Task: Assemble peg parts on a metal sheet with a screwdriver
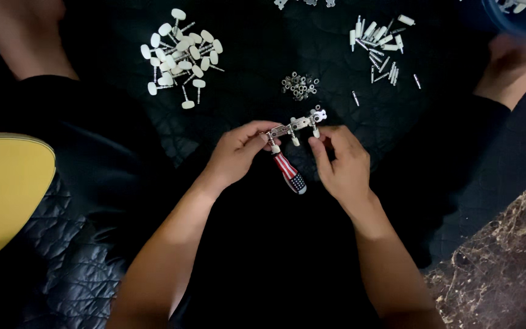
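Observation:
My left hand [237, 152] holds a small screwdriver with a red, white and blue striped handle [288, 172], its tip up against a metal tuner plate [298, 124]. The same hand's fingers pinch the plate's left end. My right hand [340, 159] pinches a white knob hanging from the right part of that plate. Both hands hover over a black quilted cloth [245, 103].
A heap of white-knobbed pegs [181, 55] lies at the upper left, a small cluster of metal washers [300, 85] in the middle, white posts and pins [380, 45] at the upper right. A yellow object [1, 195] sits left, a blue bowl [522, 18] top right, marble floor [506, 262] lower right.

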